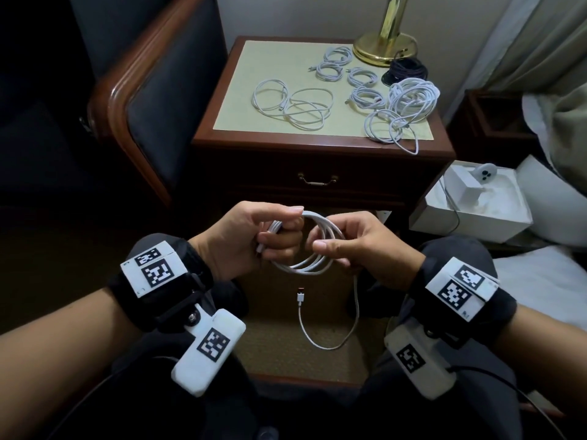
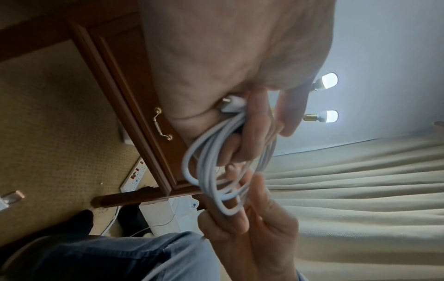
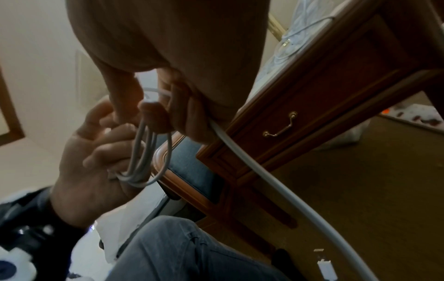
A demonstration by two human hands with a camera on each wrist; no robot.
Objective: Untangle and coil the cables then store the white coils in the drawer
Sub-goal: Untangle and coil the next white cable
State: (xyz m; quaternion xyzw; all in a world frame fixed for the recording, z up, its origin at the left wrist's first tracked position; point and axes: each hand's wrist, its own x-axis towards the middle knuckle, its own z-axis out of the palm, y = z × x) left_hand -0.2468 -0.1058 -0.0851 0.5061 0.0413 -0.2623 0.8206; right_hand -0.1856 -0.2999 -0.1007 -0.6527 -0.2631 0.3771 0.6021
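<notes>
Both hands, left hand (image 1: 251, 239) and right hand (image 1: 359, 249), are clamped on a half-coiled white cable (image 1: 305, 265) before the closed drawer (image 1: 317, 181); its tail and plug (image 1: 300, 295) are hung below.

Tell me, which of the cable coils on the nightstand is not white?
The black coil, at the back right beside the brass lamp base. All the other coils there are white.

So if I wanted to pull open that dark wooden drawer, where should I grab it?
Grab the small curved brass handle in the middle of the dark wooden drawer front. It is a bail that arches off the wood, so hook your fingers under it from the front and below, then pull straight toward you. The drawer is shut now.
</notes>
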